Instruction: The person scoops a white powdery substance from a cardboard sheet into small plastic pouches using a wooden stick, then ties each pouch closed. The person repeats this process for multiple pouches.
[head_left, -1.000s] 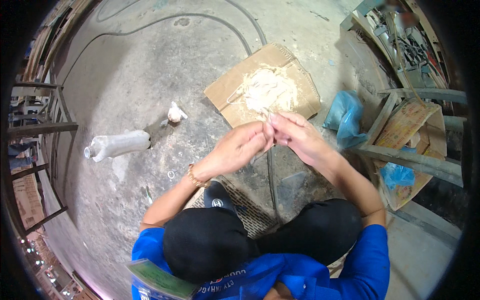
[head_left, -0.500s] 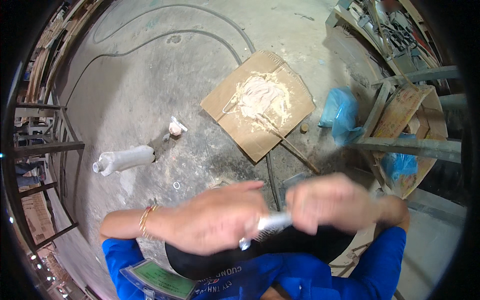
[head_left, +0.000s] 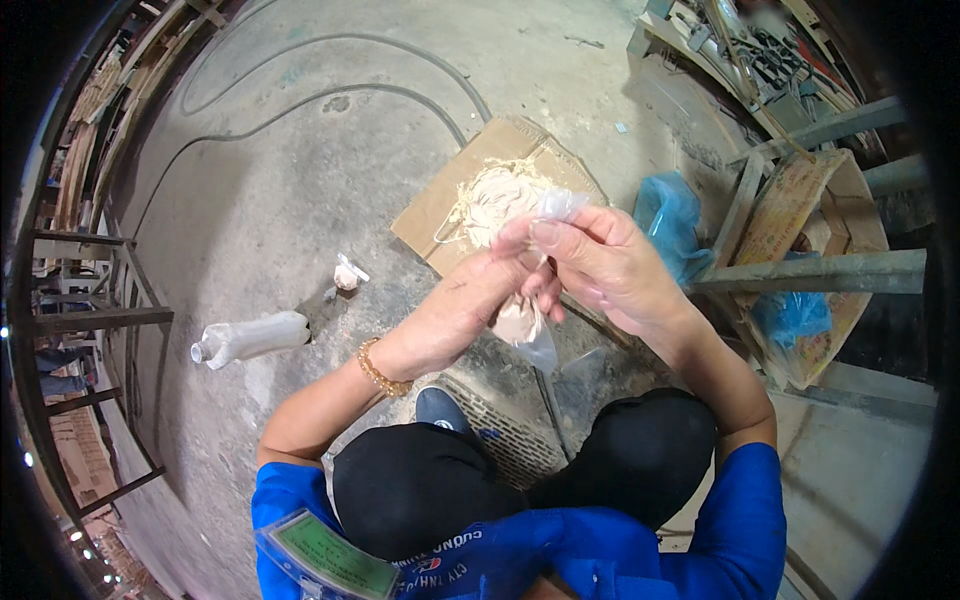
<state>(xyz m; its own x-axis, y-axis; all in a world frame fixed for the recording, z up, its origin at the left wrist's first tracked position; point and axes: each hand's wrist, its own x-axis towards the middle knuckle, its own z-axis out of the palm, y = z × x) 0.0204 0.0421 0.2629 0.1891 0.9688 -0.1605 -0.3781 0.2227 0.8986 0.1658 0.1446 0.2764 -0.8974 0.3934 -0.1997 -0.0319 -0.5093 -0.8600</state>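
Observation:
A small clear plastic bag (head_left: 519,322) with a lump of beige paste in it hangs below my fingers. My left hand (head_left: 465,300) is closed round the bag's gathered neck, just above the lump. My right hand (head_left: 612,262) pinches the twisted upper part of the bag, its thumb and fingers close against the left hand's fingertips. Beyond both hands, a heap of beige paste (head_left: 497,197) ringed with pale powder lies on a flat cardboard sheet (head_left: 418,222). A thin stick (head_left: 602,325) reaches out from behind my right hand.
On the floor at left are a whitish plastic bottle (head_left: 258,337) lying down and a small bag of beige paste (head_left: 347,276). A blue plastic bag (head_left: 667,212) sits at right beside a metal frame (head_left: 830,272) and cardboard box (head_left: 845,225). A hose (head_left: 395,88) curves behind.
Both hands have moved up and away from my lap, out over the cardboard's near edge. The bag was blurred between them; its filled end now hangs down and the neck is pinched.

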